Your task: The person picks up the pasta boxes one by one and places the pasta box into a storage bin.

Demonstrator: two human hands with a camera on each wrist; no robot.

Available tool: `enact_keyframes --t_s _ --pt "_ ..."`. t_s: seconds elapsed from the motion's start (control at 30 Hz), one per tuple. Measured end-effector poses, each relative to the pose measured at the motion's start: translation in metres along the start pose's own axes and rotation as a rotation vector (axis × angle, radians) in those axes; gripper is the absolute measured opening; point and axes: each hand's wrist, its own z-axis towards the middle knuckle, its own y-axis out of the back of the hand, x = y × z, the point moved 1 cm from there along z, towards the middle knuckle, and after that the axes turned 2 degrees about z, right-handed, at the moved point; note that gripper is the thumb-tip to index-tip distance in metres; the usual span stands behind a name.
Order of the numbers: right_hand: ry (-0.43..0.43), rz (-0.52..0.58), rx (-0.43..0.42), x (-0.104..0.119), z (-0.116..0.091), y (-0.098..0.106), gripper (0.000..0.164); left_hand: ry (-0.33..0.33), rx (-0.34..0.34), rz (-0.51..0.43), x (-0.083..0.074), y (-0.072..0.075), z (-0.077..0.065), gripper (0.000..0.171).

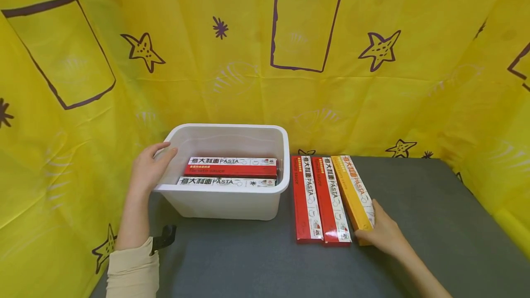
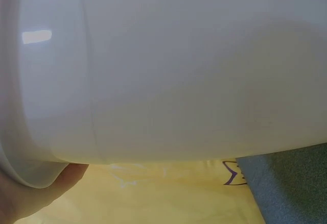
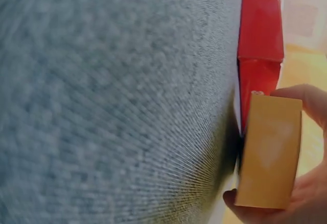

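My right hand (image 1: 385, 232) grips the near end of a yellow pasta box (image 1: 351, 187). In the right wrist view, thumb and fingers (image 3: 306, 99) close on opposite sides of the yellow end. Beside it lie two red tomato-sauce pasta boxes (image 1: 304, 197) (image 1: 330, 199), side by side with their long sides toward each other. My left hand (image 1: 150, 167) holds the left rim of a white plastic bin (image 1: 223, 203); in the left wrist view a finger (image 2: 56, 185) sits against the lip. Inside the bin lie red-and-white pasta boxes (image 1: 232, 169) lengthwise.
The grey tabletop (image 1: 232, 261) extends in front of the bin and to the right of the boxes. A yellow patterned cloth (image 1: 244, 95) hangs behind and along both sides. A black strap piece (image 1: 164, 238) sits at the left sleeve.
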Motion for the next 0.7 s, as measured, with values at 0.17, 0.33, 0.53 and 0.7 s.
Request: enact_keyframes --t_s 0.17,0.33,0.53,0.7 --pt "-0.065 0.025 -0.008 0.003 -0.002 0.007 0.112 0.006 0.001 -0.006 0.001 0.001 0.000 0.069" --pt "-0.094 0.038 -0.032 0.007 -0.005 0.011 0.110 0.009 -0.001 0.007 0.002 0.001 0.000 0.069" --pt "-0.076 0.035 -0.073 0.008 -0.007 0.011 0.106 -0.003 -0.012 0.007 0.000 0.001 0.000 0.067" --pt "-0.035 0.034 -0.127 0.009 -0.009 0.013 0.102 0.003 -0.012 -0.001 0.000 0.000 -0.001 0.067"
